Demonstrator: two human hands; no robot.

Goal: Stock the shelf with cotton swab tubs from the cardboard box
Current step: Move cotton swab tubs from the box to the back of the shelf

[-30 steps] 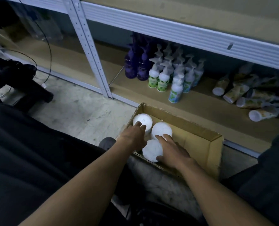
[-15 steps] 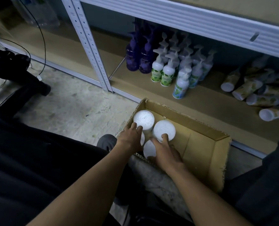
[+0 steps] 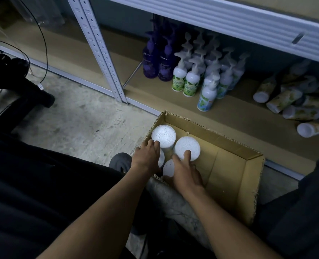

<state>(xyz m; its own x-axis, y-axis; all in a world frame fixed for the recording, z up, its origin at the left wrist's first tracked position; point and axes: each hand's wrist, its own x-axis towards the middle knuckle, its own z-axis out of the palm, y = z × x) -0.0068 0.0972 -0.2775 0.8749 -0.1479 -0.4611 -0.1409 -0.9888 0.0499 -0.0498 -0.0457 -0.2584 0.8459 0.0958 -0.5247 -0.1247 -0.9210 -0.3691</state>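
Observation:
An open cardboard box sits on the floor in front of the lowest shelf. Several white round cotton swab tubs stand in its left corner. My left hand curls against the side of the far-left tub and covers part of a lower tub. My right hand wraps the near side of the right tub, index finger on its lid. A near tub shows between my hands. The right half of the box holds nothing.
Purple pump bottles and white pump bottles stand on the shelf behind the box. Tubes lie on their sides at the right. A grey upright post rises at the left. Dark objects and cables lie on the floor.
The view has dipped and moved closer. My right hand slid from the near tub up onto the right tub. My left hand stays against the far-left tub.

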